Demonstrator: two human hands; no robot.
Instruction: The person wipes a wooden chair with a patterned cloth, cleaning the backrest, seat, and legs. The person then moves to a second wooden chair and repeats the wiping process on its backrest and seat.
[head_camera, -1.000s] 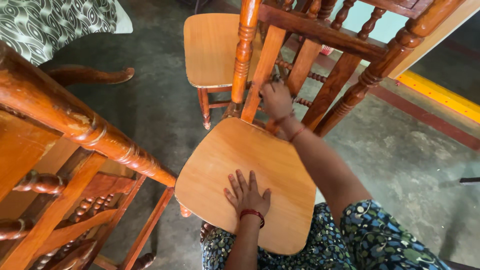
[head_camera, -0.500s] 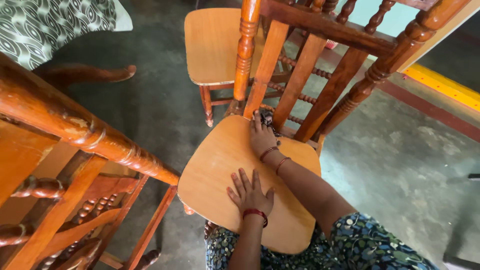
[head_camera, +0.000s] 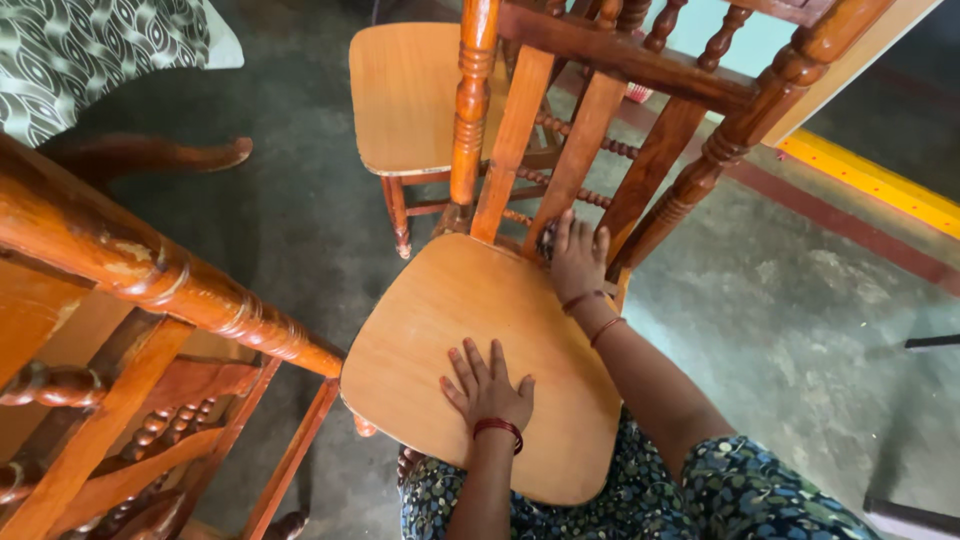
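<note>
A wooden chair with a light seat (head_camera: 430, 310) stands right in front of me. Its turned dark backrest (head_camera: 600, 60) faces me from the far side. My left hand (head_camera: 487, 388) lies flat on the near part of the seat, fingers apart, a red bangle on the wrist. At the back edge of the seat, at the foot of the back slats, my right hand (head_camera: 580, 258) presses down on a small dark cloth (head_camera: 545, 240). Most of the cloth is hidden under the fingers.
A second wooden chair (head_camera: 400, 90) stands just behind the first. Another chair's thick turned rail (head_camera: 140, 270) crosses the left foreground. A green patterned cushion (head_camera: 70, 50) lies top left. A yellow strip (head_camera: 870, 180) runs along the concrete floor (head_camera: 800, 300) on the right.
My right hand came down from the back slats to the seat's back edge, then slid right along it. The left hand stayed flat on the seat.
</note>
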